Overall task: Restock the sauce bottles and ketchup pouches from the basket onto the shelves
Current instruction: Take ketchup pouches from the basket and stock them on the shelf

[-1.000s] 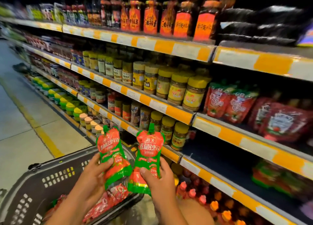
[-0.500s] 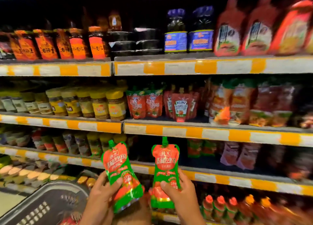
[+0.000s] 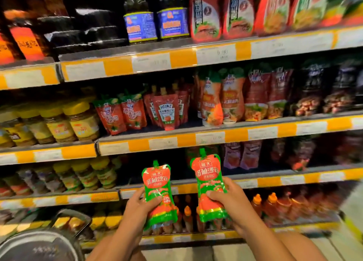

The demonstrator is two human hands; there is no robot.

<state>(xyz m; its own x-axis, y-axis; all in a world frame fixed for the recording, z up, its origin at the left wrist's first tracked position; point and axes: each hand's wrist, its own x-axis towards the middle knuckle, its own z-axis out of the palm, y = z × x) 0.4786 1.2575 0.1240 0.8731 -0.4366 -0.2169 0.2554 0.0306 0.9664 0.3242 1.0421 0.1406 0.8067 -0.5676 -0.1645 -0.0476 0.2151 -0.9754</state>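
The left hand (image 3: pixel 140 205) grips one spouted ketchup pouch (image 3: pixel 159 192) round its lower half, thumb across the front; the right hand (image 3: pixel 228 200) grips a second pouch (image 3: pixel 210 184) the same way. Both are held upright in front of the shelves, apart from each other. These look soft, glossy and light: the film will likely dimple under pressure and could slide, so a hold low on the full belly seems safest, leaving the green spout free. The dark shopping basket (image 3: pixel 39 247) shows only its rim at lower left; its contents are hidden. Beyond, the middle shelf (image 3: pixel 163 143) carries standing red pouches, a Heinz pouch (image 3: pixel 167 113) among them.
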